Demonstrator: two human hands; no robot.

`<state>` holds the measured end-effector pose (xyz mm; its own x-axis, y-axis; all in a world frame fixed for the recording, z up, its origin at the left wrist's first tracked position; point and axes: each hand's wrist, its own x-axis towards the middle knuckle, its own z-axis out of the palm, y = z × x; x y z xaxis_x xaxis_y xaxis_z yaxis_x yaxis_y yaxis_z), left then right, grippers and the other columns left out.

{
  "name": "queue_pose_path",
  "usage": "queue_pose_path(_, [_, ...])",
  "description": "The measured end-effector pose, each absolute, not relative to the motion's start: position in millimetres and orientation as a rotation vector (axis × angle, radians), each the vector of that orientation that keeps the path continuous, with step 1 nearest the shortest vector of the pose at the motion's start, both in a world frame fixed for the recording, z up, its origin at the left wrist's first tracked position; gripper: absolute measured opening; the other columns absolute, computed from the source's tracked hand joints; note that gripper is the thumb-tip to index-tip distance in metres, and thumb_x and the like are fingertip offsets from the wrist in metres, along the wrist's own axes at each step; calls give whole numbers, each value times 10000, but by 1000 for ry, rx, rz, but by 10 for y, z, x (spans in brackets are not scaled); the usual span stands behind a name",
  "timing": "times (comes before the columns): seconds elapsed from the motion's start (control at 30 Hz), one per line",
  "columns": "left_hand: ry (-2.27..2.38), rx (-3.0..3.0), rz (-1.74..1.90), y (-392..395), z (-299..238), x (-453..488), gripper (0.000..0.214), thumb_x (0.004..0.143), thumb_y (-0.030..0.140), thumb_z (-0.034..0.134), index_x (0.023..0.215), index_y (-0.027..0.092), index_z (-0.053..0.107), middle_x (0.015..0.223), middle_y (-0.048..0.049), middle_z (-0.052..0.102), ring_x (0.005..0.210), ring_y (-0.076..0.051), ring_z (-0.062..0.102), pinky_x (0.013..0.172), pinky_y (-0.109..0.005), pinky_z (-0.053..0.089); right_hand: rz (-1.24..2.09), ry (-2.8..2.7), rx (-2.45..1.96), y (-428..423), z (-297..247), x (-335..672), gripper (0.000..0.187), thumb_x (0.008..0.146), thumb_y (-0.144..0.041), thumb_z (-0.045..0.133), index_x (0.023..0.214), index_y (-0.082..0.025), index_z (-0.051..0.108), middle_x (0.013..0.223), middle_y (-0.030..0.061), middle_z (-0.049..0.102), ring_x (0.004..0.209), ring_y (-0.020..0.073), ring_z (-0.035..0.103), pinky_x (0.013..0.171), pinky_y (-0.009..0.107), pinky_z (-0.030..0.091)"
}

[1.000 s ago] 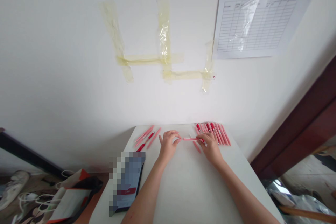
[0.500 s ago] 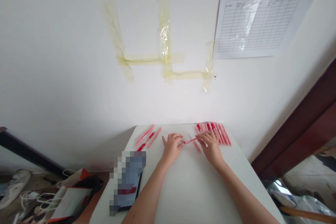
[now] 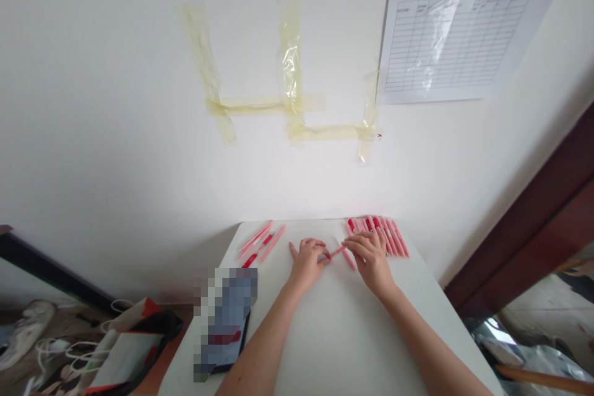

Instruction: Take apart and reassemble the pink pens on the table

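Between my two hands is a thin pink pen part (image 3: 338, 250), gripped at both ends. My left hand (image 3: 308, 260) pinches its left end, and my right hand (image 3: 368, 258) pinches the other. Fingers cover much of it, so its full form is hidden. Beneath it on the table lies a pink pen piece with a pale tip (image 3: 349, 260), partly behind my right fingers. Several pink and red pens (image 3: 393, 237) lie in a row just beyond my right hand. Left of my left hand are several pink pen pieces (image 3: 273, 243) and red ones (image 3: 250, 259).
A blurred-out phone or tablet (image 3: 227, 322) lies at the left of the white table (image 3: 343, 334). The wall (image 3: 297, 192) rises at its far edge, bearing yellowish tape and a printed sheet (image 3: 455, 49). Bags (image 3: 125, 346) stand on the floor at left; dark red wood (image 3: 524, 223) is at right.
My hands have come a little closer together along the pink pen part, and less of it shows between them. The pens on the table have stayed put.
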<state>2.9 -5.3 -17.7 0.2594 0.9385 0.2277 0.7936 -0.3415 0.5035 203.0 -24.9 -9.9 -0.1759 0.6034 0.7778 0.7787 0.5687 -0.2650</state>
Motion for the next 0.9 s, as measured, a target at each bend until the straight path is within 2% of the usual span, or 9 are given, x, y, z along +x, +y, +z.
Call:
queue_pose_path(0.23, [1585, 2252, 749, -47, -194, 30, 86, 815, 220, 674, 834, 299, 702, 1169, -1, 649, 1224, -255, 447, 1061, -775, -4, -194, -1933, -1191, -247, -122, 2036, 260, 955, -251, 484, 1067, -360, 692, 1049, -14, 715, 1054, 223, 558, 1120, 545, 186])
queue_pose_path(0.9, [1593, 2238, 764, -34, -206, 14, 40, 786, 289, 716, 818, 314, 716, 1158, -4, 656, 1221, -265, 453, 1060, -771, -11, -207, -1921, -1193, -229, -118, 2063, 260, 955, -255, 482, 1067, -359, 692, 1030, -10, 718, 1039, 221, 572, 1131, 572, 170])
